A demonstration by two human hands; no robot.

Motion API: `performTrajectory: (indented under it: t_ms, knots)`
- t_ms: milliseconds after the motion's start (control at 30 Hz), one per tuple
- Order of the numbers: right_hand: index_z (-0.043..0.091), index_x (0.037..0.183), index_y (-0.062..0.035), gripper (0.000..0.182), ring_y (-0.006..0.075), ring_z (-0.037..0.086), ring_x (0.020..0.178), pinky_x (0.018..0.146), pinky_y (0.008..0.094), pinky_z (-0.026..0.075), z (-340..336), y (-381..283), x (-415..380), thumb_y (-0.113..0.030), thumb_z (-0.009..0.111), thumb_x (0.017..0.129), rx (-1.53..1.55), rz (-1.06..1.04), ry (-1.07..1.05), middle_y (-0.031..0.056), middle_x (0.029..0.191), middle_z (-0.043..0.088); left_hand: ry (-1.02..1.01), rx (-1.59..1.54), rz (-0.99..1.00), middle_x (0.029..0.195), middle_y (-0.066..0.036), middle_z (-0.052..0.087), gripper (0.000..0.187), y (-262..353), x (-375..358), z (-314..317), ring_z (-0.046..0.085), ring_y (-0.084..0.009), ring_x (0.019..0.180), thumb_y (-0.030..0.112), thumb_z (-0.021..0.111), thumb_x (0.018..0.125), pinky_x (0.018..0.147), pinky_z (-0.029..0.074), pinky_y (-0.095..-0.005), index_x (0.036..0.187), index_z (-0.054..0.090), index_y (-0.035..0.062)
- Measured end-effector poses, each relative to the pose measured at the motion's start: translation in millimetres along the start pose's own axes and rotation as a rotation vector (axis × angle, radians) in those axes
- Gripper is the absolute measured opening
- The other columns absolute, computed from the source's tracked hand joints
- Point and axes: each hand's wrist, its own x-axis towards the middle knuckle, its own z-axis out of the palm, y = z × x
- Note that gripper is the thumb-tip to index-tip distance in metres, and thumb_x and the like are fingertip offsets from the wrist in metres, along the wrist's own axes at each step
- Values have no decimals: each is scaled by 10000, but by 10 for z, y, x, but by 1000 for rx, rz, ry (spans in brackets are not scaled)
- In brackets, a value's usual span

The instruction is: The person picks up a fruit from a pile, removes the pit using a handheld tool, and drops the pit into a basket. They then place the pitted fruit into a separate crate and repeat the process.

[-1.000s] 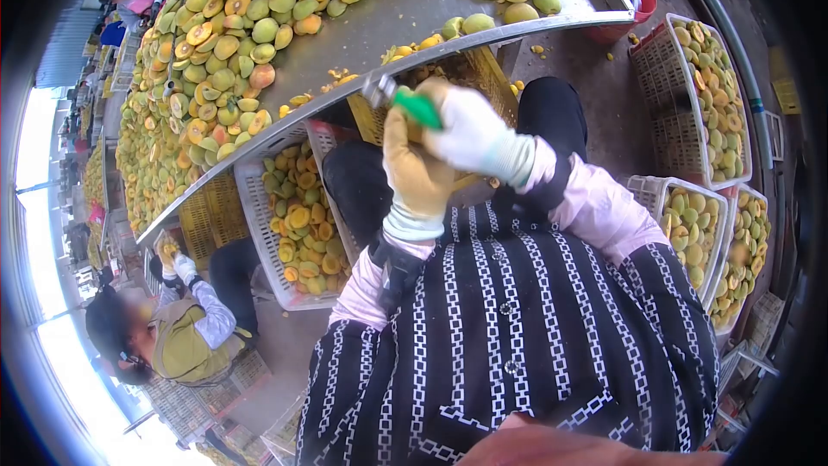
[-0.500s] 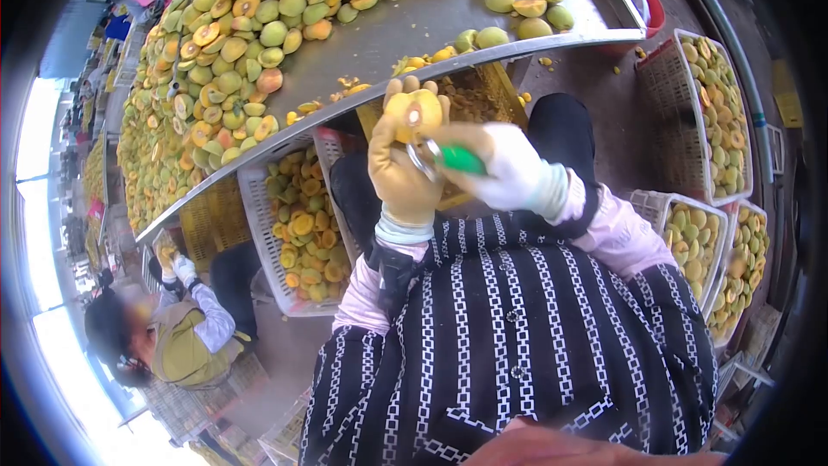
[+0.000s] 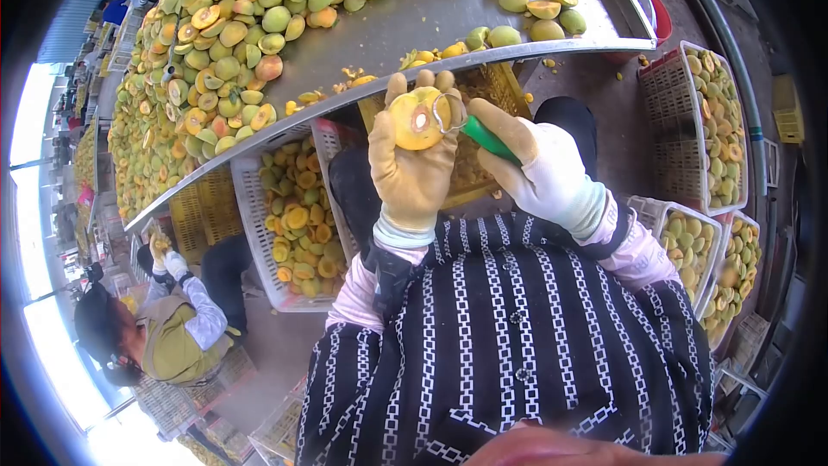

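Note:
My left hand (image 3: pixel 412 168), in a tan-palmed work glove, is closed around a halved peach (image 3: pixel 416 119). Its cut face is turned up, with the pit showing pale in the middle. A green-handled pitting tool (image 3: pixel 490 140) is gripped in my right hand (image 3: pixel 543 160), which wears a white and tan glove. The tool's thin metal loop (image 3: pixel 446 112) meets the right side of the peach's cut face. Both hands are in front of my chest, just below the metal table edge (image 3: pixel 341 102).
Halved peaches (image 3: pixel 228 43) are heaped on the metal table (image 3: pixel 388 22). Below it stand a yellow crate (image 3: pixel 509 91) and a white crate (image 3: pixel 250 233) of pitted halves. Filled crates (image 3: pixel 677 125) line the right. A co-worker (image 3: pixel 177 328) sits at lower left.
My right hand and the pitting tool have shifted right and turned, bringing the loop from below the peach to its right side. The peach has tilted slightly in my left hand.

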Motion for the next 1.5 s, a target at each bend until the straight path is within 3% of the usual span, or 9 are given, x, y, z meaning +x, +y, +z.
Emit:
performTrajectory:
  t_ms: [200,467,533,967,1300,1367,1400,1433,1500]
  knots:
    - [562,1273,-45,503,240,580,571,532,338,457,59,-53,39,-34,683,785,-86,-22,-96,78,719,559,-13,-15,-18,1350,-139,518,458,7,-34,-84,466,-323,1271,406,462,986,1068,388,-454,1303,522,81]
    - [578,1268,-66,489,209,561,544,501,329,444,188,-108,43,-64,684,791,-147,-34,-135,47,690,535,74,15,28,1355,-190,488,523,30,-52,-15,412,-358,1300,437,426,989,1125,327,-459,1327,481,42]
    - [507,1362,-179,531,208,526,469,429,344,434,246,-88,19,-253,642,854,-233,-61,-86,50,659,502,79,9,48,1346,-195,492,523,16,-64,-4,413,-360,1298,430,424,990,1130,320,-458,1323,479,29]
    - [369,1448,-204,748,213,552,491,454,357,474,322,-137,75,-244,692,773,-325,-76,-204,70,669,530,151,141,184,1248,-161,554,444,-16,-127,98,487,-341,1221,397,428,994,1083,381,-457,1234,513,33]
    - [379,1425,-154,634,291,637,601,527,381,507,468,-179,70,-127,628,843,88,-1,-226,104,722,622,211,478,133,1207,-181,549,495,147,-151,178,602,-321,1026,467,402,987,919,508,-419,1246,445,47]
    - [395,1411,-139,574,283,647,617,537,364,500,606,-189,80,-104,596,874,441,39,-90,126,742,621,219,565,255,1201,-183,551,465,96,-99,107,605,-311,1018,440,401,994,917,509,-420,1250,432,53]
    - [412,1396,-144,533,183,620,578,518,299,474,680,-193,93,-100,587,895,474,62,-55,100,742,606,222,652,372,1195,-185,552,435,71,-73,67,608,-301,1011,412,399,1000,916,510,-420,1254,420,59]
    - [412,1396,-144,533,183,620,578,518,299,474,653,-185,110,-100,587,895,475,60,-54,100,742,606,220,654,373,1195,-185,552,435,62,-45,33,608,-301,1011,412,399,1000,916,510,-420,1254,420,59]
    - [422,1386,-159,527,83,554,573,503,241,444,546,-176,155,-121,608,895,775,517,-341,53,767,581,209,743,445,1195,-180,552,375,50,-11,-35,615,-285,999,335,411,1008,903,518,-417,1270,398,67]
